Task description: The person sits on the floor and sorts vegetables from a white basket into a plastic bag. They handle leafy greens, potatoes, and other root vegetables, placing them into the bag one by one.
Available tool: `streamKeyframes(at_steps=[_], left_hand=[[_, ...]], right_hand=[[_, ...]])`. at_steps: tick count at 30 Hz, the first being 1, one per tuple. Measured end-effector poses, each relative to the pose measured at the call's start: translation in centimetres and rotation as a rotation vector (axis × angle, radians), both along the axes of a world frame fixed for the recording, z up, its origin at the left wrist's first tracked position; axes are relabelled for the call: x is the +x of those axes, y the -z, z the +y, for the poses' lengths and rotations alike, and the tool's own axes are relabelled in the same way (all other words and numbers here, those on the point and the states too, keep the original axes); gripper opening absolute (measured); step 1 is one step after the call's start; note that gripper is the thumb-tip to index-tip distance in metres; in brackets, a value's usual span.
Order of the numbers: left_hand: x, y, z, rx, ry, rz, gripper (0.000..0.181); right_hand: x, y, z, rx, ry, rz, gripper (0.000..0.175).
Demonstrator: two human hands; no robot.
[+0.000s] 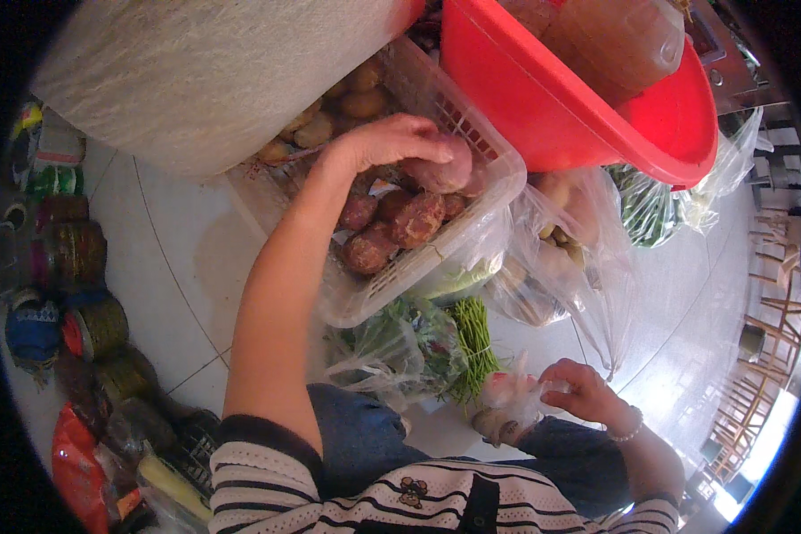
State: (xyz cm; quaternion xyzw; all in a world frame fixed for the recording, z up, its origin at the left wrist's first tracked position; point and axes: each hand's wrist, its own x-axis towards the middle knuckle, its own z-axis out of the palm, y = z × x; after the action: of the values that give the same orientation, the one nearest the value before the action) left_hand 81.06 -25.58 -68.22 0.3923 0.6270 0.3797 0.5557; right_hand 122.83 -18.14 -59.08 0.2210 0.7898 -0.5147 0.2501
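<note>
My left hand (pixel 394 143) reaches into a white plastic basket (pixel 427 263) and has its fingers closed over a large reddish tuber (pixel 444 170). Below that hand, several rough red-skinned tubers (pixel 417 220) are heaped in the near corner. Brownish-yellow potatoes (pixel 364 103) fill the far side of the same basket. Above my right knee, my right hand (pixel 581 387) grips the top of a thin clear plastic bag (pixel 524 400). Something reddish shows through the bag, too blurred to name.
A bulky white woven sack (pixel 207 80) rises beside the basket. Opposite it, a red basin (pixel 527 100) holds a cloudy plastic container (pixel 614 47). Tied green stems (pixel 474 340), bagged leafy greens (pixel 400 340) and a plastic bag of produce (pixel 561 247) lie near. Jars (pixel 77 253) line the left.
</note>
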Motion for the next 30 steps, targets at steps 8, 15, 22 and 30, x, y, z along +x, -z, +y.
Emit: streamKeyframes(at_steps=[8, 15, 22, 30], left_hand=[[1.7, -0.3, -0.9, -0.019, 0.084, 0.085, 0.039], [0.9, -2.2, -3.9, -0.127, 0.195, 0.287, 0.041], [1.4, -2.5, -8.1, -0.328, 0.355, 0.435, 0.044], [5.2, -1.2, -11.0, -0.268, 0.498, 0.696, 0.042]], right_hand=[[-0.2, -0.2, -0.2, 0.020, -0.004, -0.012, 0.021], [-0.1, -0.1, -0.1, 0.005, -0.004, -0.052, 0.022], [-0.4, 0.2, 0.0, -0.029, -0.011, -0.077, 0.020], [-0.6, 0.4, -0.1, -0.071, 0.016, -0.078, 0.020]])
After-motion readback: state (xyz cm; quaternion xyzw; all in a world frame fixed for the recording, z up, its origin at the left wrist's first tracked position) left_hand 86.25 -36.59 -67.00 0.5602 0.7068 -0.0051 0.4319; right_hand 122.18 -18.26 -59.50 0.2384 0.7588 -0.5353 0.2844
